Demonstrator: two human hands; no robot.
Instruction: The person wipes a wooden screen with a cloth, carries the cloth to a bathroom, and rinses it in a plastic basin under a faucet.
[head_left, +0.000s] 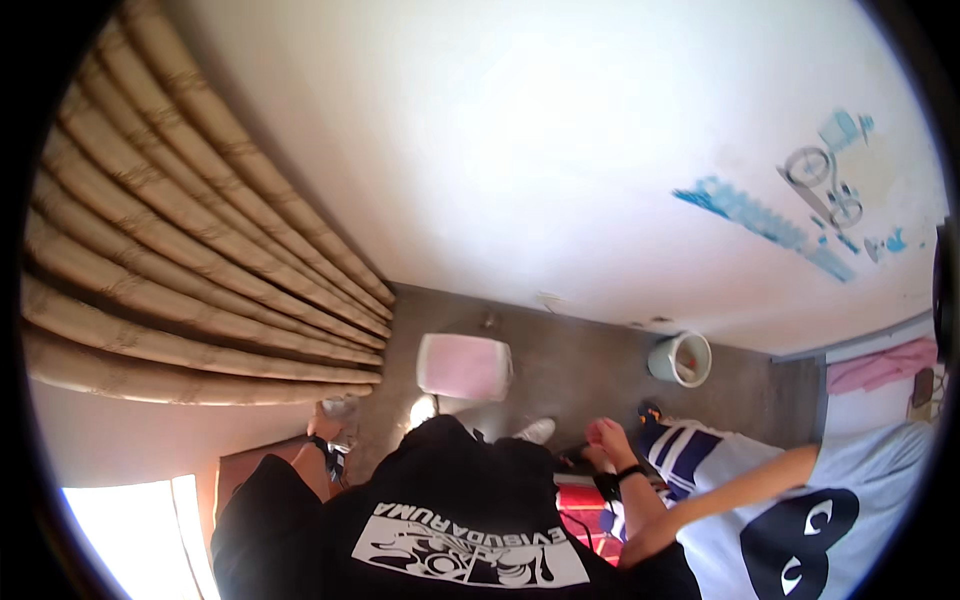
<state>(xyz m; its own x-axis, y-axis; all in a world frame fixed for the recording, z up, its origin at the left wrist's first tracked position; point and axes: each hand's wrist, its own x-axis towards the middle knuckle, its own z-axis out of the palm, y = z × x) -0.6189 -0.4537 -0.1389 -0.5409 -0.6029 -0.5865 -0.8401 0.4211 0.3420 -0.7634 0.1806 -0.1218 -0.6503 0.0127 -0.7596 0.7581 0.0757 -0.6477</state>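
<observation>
My left hand (323, 424), with a black band on the wrist, is beside a pale, crumpled, see-through thing (342, 409) near the curtain's lower end. Its fingers are too small to read, so a grip cannot be told. To the right of my black T-shirt (450, 517), bare forearms with black wristbands overlap. Two hands (611, 441) meet there, partly hiding each other. Which of these arms is mine and which belongs to the person in the grey T-shirt (877, 480) is not clear. My right hand cannot be singled out.
A pink-topped stool or box (463, 367) stands on the grey floor before my feet. Right of it is a pale bucket (679, 359) with things inside. Tan curtains (210, 247) hang at left; a white wall (510, 150) with blue drawings rises ahead. Pink cloth (881, 366) lies far right.
</observation>
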